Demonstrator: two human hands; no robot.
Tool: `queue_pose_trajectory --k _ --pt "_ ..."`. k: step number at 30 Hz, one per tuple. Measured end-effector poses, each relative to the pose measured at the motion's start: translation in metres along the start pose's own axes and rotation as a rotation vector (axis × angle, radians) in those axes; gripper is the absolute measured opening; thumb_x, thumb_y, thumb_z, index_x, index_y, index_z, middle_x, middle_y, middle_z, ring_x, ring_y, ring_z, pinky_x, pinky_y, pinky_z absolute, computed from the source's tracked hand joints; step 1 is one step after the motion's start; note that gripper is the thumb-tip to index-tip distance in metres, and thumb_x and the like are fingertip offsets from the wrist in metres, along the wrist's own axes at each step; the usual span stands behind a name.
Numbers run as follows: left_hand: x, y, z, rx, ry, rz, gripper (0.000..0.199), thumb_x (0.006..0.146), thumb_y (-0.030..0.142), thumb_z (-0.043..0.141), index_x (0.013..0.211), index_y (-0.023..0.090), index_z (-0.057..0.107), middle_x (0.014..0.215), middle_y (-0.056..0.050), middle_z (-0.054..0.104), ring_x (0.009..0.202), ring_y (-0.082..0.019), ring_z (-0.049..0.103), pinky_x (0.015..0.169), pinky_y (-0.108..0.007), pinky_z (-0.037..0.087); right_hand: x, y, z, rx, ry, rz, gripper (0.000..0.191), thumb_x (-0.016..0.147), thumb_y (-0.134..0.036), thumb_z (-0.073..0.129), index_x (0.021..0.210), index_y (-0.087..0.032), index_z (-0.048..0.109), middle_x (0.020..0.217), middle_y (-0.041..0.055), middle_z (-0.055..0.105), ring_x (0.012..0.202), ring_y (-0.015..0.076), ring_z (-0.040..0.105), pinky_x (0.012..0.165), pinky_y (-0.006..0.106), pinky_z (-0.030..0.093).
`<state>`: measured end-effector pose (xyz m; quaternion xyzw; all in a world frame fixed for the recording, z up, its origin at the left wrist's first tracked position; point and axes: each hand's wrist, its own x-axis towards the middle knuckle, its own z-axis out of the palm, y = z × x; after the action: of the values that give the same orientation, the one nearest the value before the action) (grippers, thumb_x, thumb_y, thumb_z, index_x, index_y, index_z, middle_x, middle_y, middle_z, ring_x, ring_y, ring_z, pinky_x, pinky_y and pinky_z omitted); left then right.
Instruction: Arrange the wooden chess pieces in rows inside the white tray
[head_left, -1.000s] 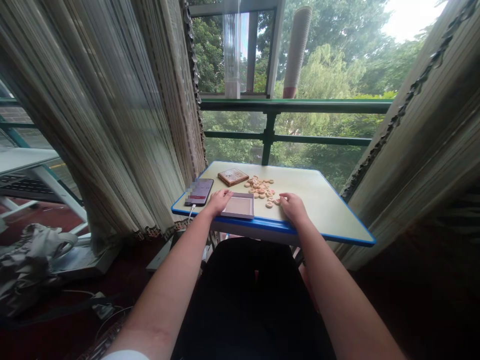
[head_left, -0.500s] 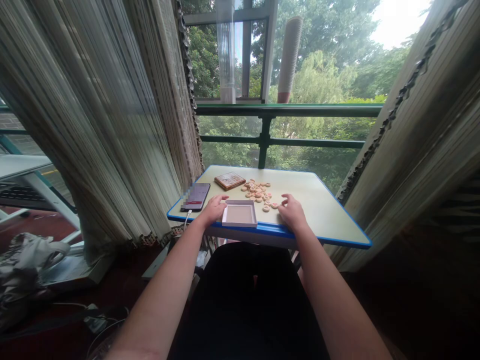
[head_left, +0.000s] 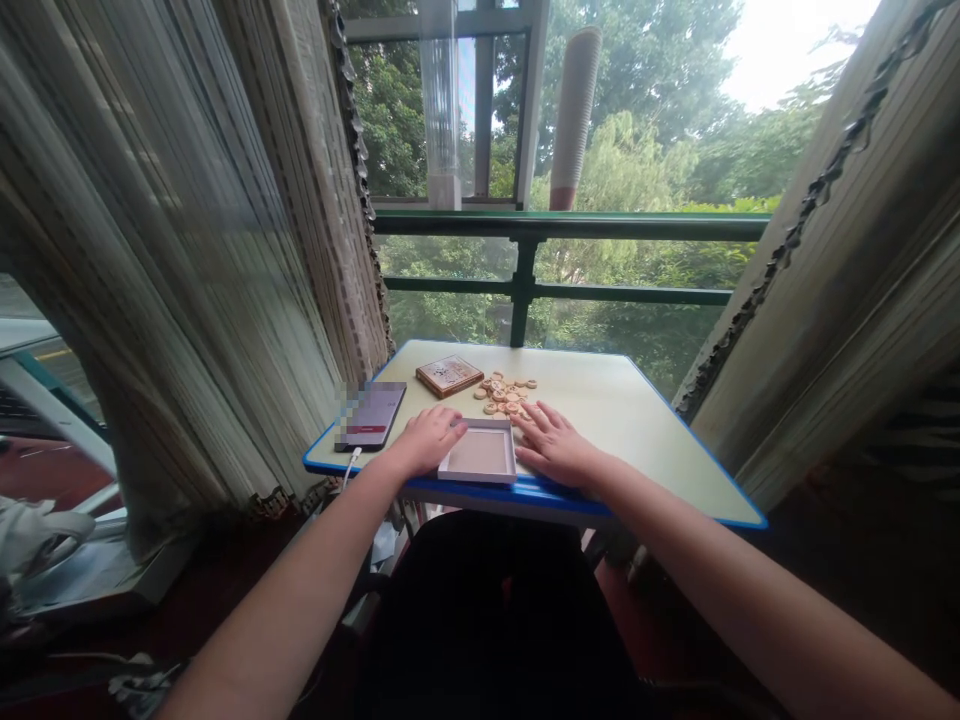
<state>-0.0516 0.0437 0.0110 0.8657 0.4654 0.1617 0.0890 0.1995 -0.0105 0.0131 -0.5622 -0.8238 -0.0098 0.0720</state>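
Observation:
A shallow white open box (head_left: 480,474) lies at the near edge of the table, with its bare inside facing up. My left hand (head_left: 430,440) is closed on its far left corner, the thumb lying over the left wall. Palm down, my right hand (head_left: 553,446) rests just right of the box, fingers stretched out and spread. Its fingertips reach the near side of a heap of round wooden game pieces (head_left: 498,392), partly covering some of them. Behind the box sits a flat box with a printed top (head_left: 450,374), brown at the sides.
A tablet (head_left: 379,415) with a white cable (head_left: 352,462) lies at the table's left edge. The pale table (head_left: 637,430) has a blue rim. Beyond it run a green railing (head_left: 570,226) and windows, with curtains (head_left: 285,250) on both sides.
My right hand has moved left, spreading its fingers and covering the nearest pieces beside the box. My left hand has shifted onto the box's corner. The view has tilted slightly.

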Motion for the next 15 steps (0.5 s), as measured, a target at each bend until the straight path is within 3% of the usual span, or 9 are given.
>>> queue_pose_trajectory --k 4,9,15 --pt "0.013 0.009 -0.003 0.068 -0.007 0.057 0.043 0.089 0.046 0.033 0.115 0.018 0.054 0.117 -0.011 0.056 0.112 -0.025 0.05 0.097 -0.039 0.037 0.007 0.014 0.001 0.028 0.008 -0.017 0.056 0.091 -0.043 0.032 0.143 -0.023 0.029 0.15 0.0067 0.027 0.139 0.0257 0.017 0.112 0.045 0.019" --pt "0.023 0.021 -0.002 0.094 -0.026 0.17 0.042 0.089 0.047 0.034 0.112 0.018 0.056 0.112 -0.01 0.059 0.108 -0.024 0.052 0.095 -0.037 0.038 0.014 0.039 0.003 0.073 0.014 0.022 0.054 0.09 -0.041 0.036 0.139 -0.018 0.038 0.145 0.0085 0.036 0.137 0.0266 0.023 0.112 0.046 0.023" --pt "0.043 0.043 -0.001 0.165 0.028 0.234 0.042 0.09 0.047 0.032 0.099 0.018 0.06 0.104 -0.01 0.061 0.095 -0.023 0.057 0.085 -0.035 0.044 0.032 0.062 0.002 0.111 0.085 -0.099 0.042 0.088 -0.028 0.04 0.127 -0.017 0.054 0.136 0.0086 0.049 0.131 0.0265 0.036 0.108 0.045 0.032"
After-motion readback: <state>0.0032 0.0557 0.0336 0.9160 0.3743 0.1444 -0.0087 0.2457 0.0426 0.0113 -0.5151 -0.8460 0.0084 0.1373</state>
